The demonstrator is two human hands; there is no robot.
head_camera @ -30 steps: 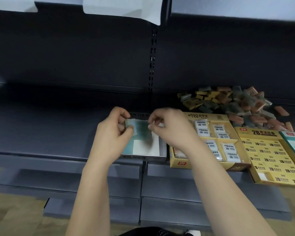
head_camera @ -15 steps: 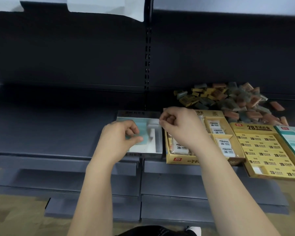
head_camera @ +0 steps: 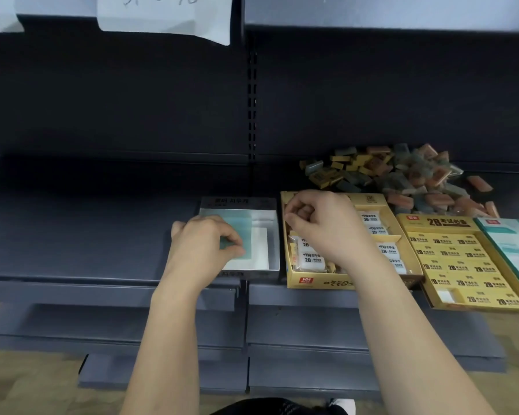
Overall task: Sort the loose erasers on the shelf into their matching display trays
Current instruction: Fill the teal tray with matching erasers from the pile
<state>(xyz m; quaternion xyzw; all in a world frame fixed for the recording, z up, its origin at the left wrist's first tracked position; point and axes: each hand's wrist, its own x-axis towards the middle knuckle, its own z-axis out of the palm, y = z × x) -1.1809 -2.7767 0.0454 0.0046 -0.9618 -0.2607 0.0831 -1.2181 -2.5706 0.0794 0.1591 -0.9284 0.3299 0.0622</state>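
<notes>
Fingers [head_camera: 232, 250] of my left hand [head_camera: 201, 250] pinch the teal eraser [head_camera: 241, 232], which lies flat in the left half of the silver tray [head_camera: 237, 202], its long axis hidden by my palm. My right hand [head_camera: 321, 226] hovers knuckles-up over the yellow tray [head_camera: 321, 283], fingers curled together; I cannot tell whether they hold anything.

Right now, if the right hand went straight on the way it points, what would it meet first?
Pointing up and left along its forearm, the right hand would probably meet the left wall of the yellow tray first, then the silver tray beside it. Height is unclear, so it might pass over.
</notes>
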